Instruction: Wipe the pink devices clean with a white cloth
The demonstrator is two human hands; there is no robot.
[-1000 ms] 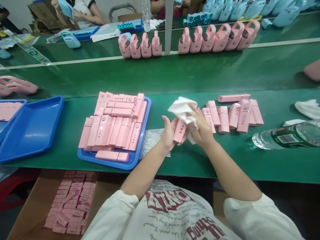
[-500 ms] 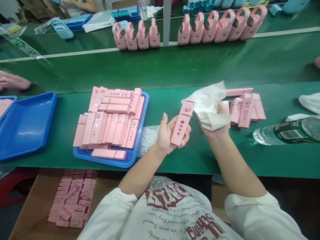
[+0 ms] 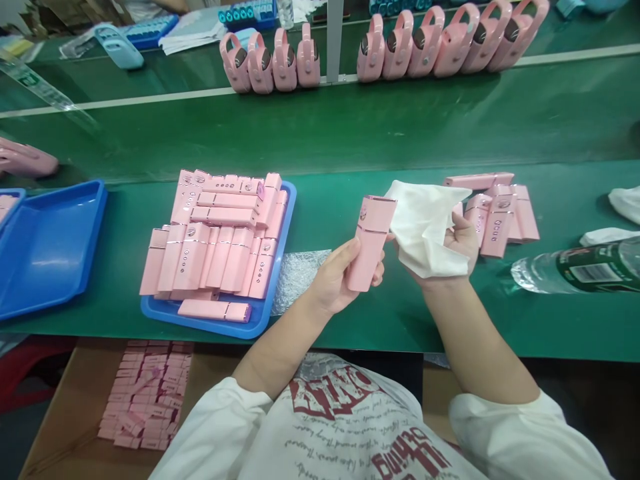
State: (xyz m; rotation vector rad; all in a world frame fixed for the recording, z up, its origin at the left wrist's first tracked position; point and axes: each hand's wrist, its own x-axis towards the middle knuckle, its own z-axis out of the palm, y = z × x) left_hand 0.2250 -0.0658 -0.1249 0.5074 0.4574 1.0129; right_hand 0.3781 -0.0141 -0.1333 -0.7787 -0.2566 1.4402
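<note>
Upright between the thumb and fingers of my left hand [image 3: 340,277] is a pink rectangular device [image 3: 371,243] with a silver band near its top. A broad plain side of it faces me, and its emblem shows on the narrow left side. My right hand [image 3: 457,247], palm up, holds a white cloth [image 3: 430,227] draped over the palm and fingers, beside the device's upper right edge. Whether the cloth touches the device I cannot tell. Behind my right hand lies a small pile of similar pink devices [image 3: 499,220].
Left of my hands, a blue tray [image 3: 287,247] is heaped with pink devices. Another blue tray [image 3: 50,253] stands further left. A water bottle [image 3: 575,267] lies at right. Bubble wrap [image 3: 299,277] lies near my left wrist. Pink handled units [image 3: 453,43] line the back ledge. Below is a carton [image 3: 70,407].
My left hand has turned the pink device, so its buttons no longer face me, and the thumb now presses on it. The cloth has spread out and shifted slightly right with my right hand.
</note>
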